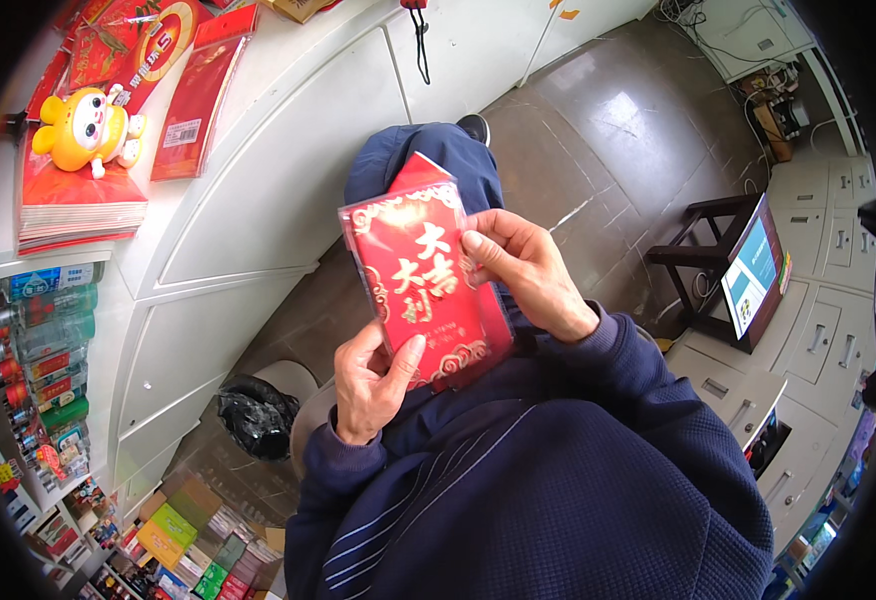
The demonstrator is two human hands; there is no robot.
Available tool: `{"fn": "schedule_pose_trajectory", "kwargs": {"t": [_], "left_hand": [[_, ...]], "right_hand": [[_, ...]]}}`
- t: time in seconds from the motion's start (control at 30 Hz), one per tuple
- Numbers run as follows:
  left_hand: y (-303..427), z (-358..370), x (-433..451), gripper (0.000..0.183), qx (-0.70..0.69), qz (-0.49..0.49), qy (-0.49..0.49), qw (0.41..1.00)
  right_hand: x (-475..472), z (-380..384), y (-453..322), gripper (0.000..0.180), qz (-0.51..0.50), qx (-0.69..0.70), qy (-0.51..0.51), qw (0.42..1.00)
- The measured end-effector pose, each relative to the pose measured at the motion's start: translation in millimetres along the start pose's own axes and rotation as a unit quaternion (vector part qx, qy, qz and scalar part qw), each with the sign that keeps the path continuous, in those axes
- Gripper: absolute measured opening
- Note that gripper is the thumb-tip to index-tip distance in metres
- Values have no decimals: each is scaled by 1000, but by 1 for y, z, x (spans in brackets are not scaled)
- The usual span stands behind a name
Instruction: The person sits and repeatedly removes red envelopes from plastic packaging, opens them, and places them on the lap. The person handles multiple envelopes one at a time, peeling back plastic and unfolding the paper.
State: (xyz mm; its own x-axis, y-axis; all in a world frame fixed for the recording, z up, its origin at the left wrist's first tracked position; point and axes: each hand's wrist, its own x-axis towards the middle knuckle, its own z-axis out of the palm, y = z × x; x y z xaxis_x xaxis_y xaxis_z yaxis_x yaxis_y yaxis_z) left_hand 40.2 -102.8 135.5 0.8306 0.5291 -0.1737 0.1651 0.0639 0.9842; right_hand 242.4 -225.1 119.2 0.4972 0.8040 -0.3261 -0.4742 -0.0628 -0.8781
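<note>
A plastic-wrapped pack of red envelopes (415, 285) with gold scrollwork and gold characters is held over my lap. My left hand (374, 375) grips its lower left edge, thumb on the front. At its upper right edge, my right hand (524, 262) pinches it between thumb and fingers. Another red piece (421, 174) shows behind the top of the pack, resting by my knee. On the white counter at the upper left lie a stack of red envelopes (82, 206) and a wrapped red pack (202, 112). A yellow toy figure (91, 127) sits on the stack.
Left of my legs are white cabinets (280, 157) and a bin with a black plastic bag (258, 416). A dark wooden stool (738, 262) stands to the right, near grey drawers (820, 330), one pulled out. Small boxes (172, 532) are at the lower left.
</note>
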Motion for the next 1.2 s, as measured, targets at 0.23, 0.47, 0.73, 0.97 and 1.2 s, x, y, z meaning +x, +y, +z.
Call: {"fn": "schedule_pose_trajectory", "kwargs": {"t": [0.23,0.47,0.73,0.97,1.2], "left_hand": [[23,27,1,56,365,287,79,882],[28,33,-5,61,300,270,-29,915],[37,-5,5,39,293,281,170,898],[31,-47,22,31,281,178,110,937],[20,-49,17,14,68,126,232,962]], "right_hand": [[-7,38,1,120,-201,-47,-184,961],[2,29,0,86,25,308,-280,909],[3,23,13,85,179,416,-313,835],[-10,38,41,78,244,395,-366,807],[-6,39,48,80,265,445,-390,762]]}}
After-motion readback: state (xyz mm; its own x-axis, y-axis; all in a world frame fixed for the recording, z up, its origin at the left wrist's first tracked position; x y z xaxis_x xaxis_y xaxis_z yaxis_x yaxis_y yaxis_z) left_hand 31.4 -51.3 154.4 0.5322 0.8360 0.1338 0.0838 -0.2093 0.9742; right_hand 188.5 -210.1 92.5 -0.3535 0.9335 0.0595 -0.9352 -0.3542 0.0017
